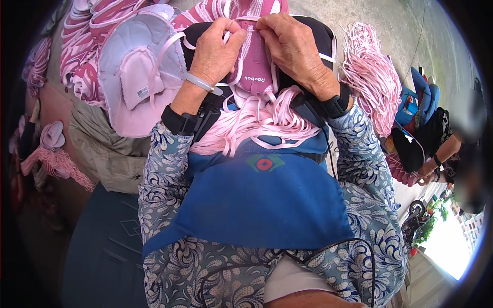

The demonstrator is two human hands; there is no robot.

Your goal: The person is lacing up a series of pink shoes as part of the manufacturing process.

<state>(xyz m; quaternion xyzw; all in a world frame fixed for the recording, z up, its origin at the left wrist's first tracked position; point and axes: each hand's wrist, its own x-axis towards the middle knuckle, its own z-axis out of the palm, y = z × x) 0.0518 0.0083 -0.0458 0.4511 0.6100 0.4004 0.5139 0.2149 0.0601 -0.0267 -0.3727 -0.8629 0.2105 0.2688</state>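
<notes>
A pink shoe upper lies on my lap, toward the top of the view, with its tongue between my hands. My left hand is closed in a pinch at its left edge, and a pale pink shoelace loops out beside that hand. Opposite it, my right hand has thumb and fingertips pressed together on the lace at the upper's right edge. A short stretch of lace crosses the tongue between the two hands. The fingertips partly hide the eyelets. A bundle of loose pink laces rests on my blue apron.
Stacked pink shoe uppers stand at the left, beside a pale pink upper or lining. A big hank of pink laces lies at the right. Farther right, another person's hand is near dark pink pieces and blue items.
</notes>
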